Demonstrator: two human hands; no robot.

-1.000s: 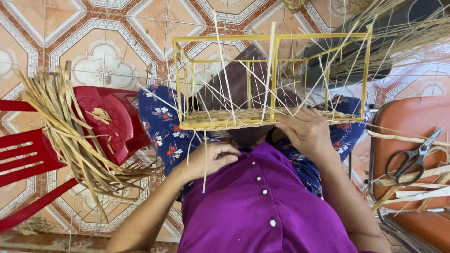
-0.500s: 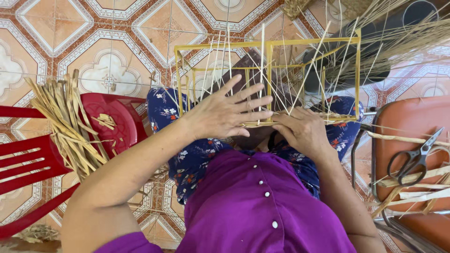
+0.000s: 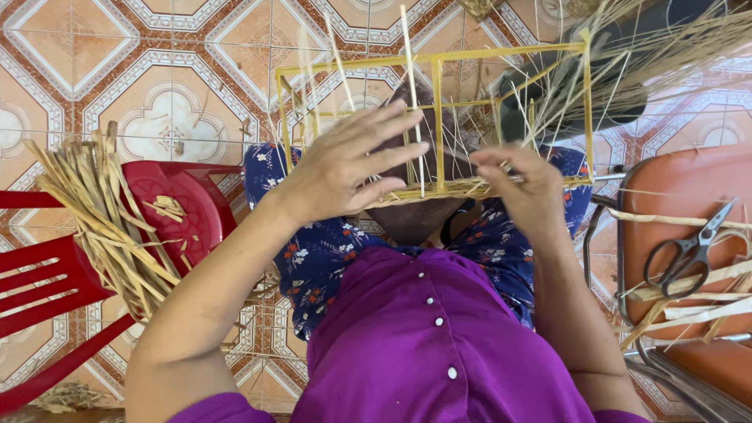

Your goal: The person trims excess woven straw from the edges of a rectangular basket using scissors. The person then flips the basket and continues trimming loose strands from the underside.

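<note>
A box-shaped yellow bamboo frame (image 3: 439, 117) rests on my lap, with thin pale straw strips (image 3: 413, 86) standing up through it and a woven band along its near bottom edge. My left hand (image 3: 345, 164) is spread with fingers apart against the frame's near left side, fingertips touching an upright strip. My right hand (image 3: 526, 184) is at the near right of the frame, fingers pinched on the woven straw at the bottom edge. I wear a purple shirt and blue flowered trousers.
A bundle of flat straw strips (image 3: 102, 215) lies on a red plastic chair (image 3: 184, 207) at my left. Black scissors (image 3: 689, 251) and more strips rest on an orange seat (image 3: 689, 188) at my right. Loose dry straw (image 3: 666, 47) fans out beyond the frame on the patterned tile floor (image 3: 172, 70).
My left hand rose from my lap to the frame's near left side and spread its fingers there. The view shifted so the frame sits closer and higher. My right hand stayed at the bottom edge.
</note>
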